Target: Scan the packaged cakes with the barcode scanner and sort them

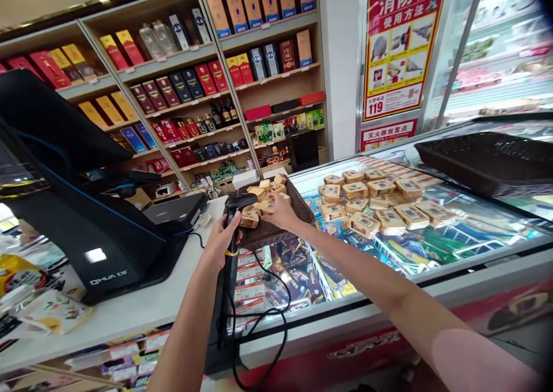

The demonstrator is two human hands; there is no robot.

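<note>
My left hand [221, 239] is wrapped round the grip of a black barcode scanner [240, 201], its head over the left side of a brown woven basket [299, 199]. Inside the basket lie several small tan packages [249, 217]. My right hand [283, 213] reaches into it, fingers closed on one tan package [266, 207]; the fingertips are partly hidden. To the right, more tan packages with barcode labels [356, 190] lie in rows and small stacks on the freezer's glass top [298, 305].
A black checkout terminal [108, 254] stands on the white counter [142, 311] at left. The scanner's black cable [285, 323] loops down over the freezer edge. A dark tray [484, 162] sits at right. Shelves of boxes [181, 87] line the back wall.
</note>
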